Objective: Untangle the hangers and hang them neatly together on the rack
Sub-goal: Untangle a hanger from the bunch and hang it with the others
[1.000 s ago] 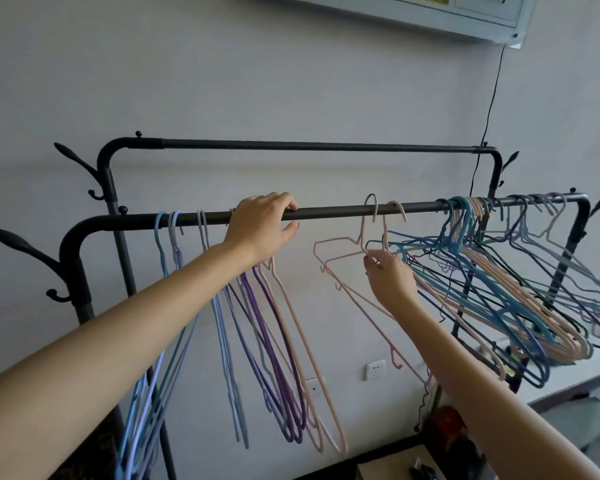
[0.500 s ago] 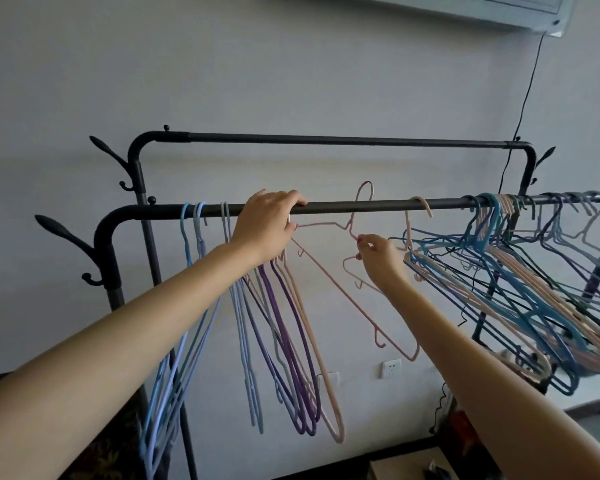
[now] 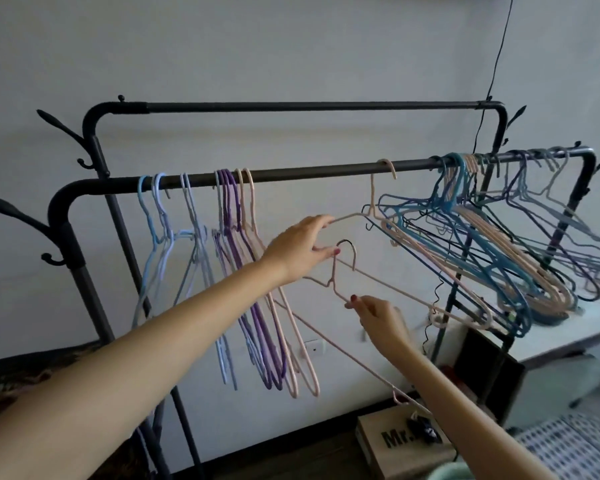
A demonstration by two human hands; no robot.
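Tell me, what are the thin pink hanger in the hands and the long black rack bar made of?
The thin pink hanger looks like bent wire with a matte pink coating, probably plastic or rubber: it is very slim and evenly coloured. The long black rack bar looks like a painted metal tube: round, straight, with a dull sheen.

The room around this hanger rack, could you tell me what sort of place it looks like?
Probably a home room or laundry corner: a black double-rail garment rack stands against a plain wall with a wall socket, beside a cardboard box.
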